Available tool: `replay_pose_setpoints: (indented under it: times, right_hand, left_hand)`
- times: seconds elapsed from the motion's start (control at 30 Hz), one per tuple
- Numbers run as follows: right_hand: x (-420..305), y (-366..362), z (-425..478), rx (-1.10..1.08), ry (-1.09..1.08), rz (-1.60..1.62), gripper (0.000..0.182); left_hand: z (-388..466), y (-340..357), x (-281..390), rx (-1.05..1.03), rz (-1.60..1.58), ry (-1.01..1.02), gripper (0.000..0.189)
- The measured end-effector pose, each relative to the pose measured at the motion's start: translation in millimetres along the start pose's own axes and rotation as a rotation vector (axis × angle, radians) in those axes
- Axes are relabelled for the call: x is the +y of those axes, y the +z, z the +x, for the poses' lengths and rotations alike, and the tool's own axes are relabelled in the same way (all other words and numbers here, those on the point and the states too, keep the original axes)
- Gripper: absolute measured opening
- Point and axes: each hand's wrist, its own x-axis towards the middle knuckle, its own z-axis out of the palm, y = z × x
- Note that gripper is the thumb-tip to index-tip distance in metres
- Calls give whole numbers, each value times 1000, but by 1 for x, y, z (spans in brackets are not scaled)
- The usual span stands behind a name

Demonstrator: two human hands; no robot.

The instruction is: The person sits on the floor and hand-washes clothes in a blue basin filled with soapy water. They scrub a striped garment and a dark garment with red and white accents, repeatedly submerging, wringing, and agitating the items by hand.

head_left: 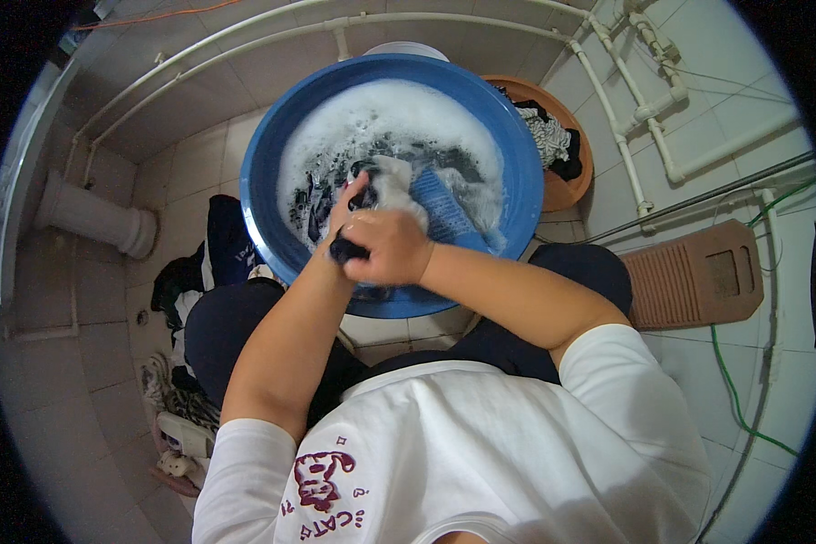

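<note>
My left hand [345, 207] is over the big blue basin [253, 166], close to a wet white and black cloth [393, 178] among the suds. Across my left wrist lies my right hand [393, 246], its fingers curled against a bunched black cloth [348, 249]. The right hand partly covers the left, so the left hand's grip is hidden. A blue ridged washboard [449, 207] slants into the soapy water just right of the hands. Dark wet clothes [319, 204] show through the foam [394, 102] at the left.
Behind the basin at right, an orange-brown tub [574, 194] holds clothes. A brown washboard [693, 275] leans by the tiled right wall. Dark clothes [231, 238] lie on the floor at left, near a white drainpipe [102, 214]. Pale pipes [381, 19] run along the walls.
</note>
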Motion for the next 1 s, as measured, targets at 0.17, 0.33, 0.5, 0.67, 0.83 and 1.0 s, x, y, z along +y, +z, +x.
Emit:
replay_pose_setpoints:
  times: [0.17,0.33,0.5,0.67,0.83,1.0]
  right_hand:
    - [60,-19,10,340,569,-58,27]
    - [12,-3,1,193,303,-4,27]
    - [60,-9,4,352,404,13,26]
    - [155,-74,9,561,794,22,37]
    - [187,-69,-26,338,1076,-177,49]
    - [208,-40,-48,-82,1164,-247,68]
  left_hand:
    - [-6,109,-28,655,257,14,21]
    - [-12,41,-20,310,-21,31,30]
    - [-5,109,-17,806,316,51,41]
    - [-8,121,13,371,730,324,51]
    - [0,70,21,679,1237,258,62]
    - [-1,71,3,530,1899,257,48]
